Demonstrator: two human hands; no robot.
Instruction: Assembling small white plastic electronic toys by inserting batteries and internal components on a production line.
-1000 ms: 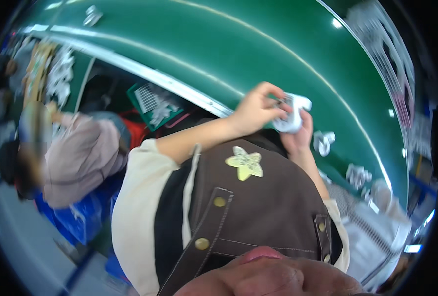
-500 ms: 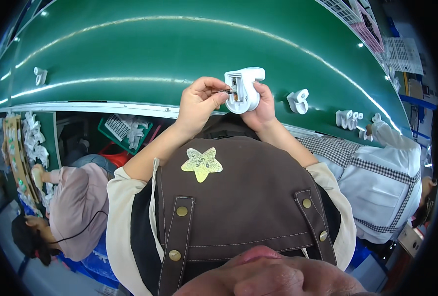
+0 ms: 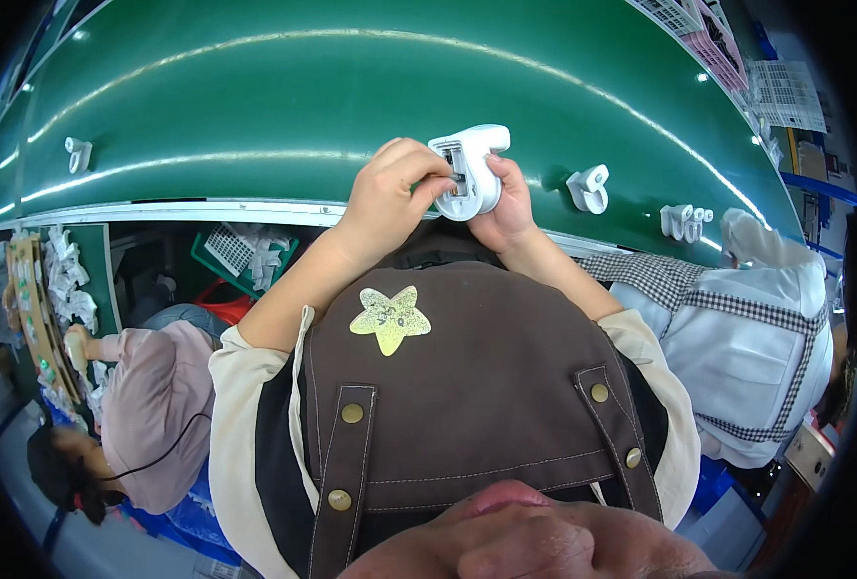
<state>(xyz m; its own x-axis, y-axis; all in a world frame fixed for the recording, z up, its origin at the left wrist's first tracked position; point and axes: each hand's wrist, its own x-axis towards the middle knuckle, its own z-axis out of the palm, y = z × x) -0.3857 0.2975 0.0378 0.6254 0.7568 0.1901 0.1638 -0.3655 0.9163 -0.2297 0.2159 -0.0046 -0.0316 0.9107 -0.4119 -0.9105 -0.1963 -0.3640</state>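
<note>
Above the near edge of the green table, my right hand [image 3: 507, 205] grips a white curved plastic housing [image 3: 484, 185] by its right side, thumb on top. The housing has a short arm pointing right and an open rectangular recess on its left face, with dark and metallic parts inside. My left hand [image 3: 394, 191] is closed, thumb and forefinger pinched at that recess. What the fingertips hold there is too small and covered to make out.
Similar white housings stand on the green table [image 3: 303, 96]: one [image 3: 589, 189] to the right, several [image 3: 685, 223] farther right, one [image 3: 78, 154] far left. A person in white [image 3: 756, 338] works at my right; another in pink [image 3: 158, 415] sits left, by a green crate [image 3: 255, 261].
The housing has shifted slightly left and turned a little. My left fingertips have bent closer into its recess. The person at my right has moved an arm.
</note>
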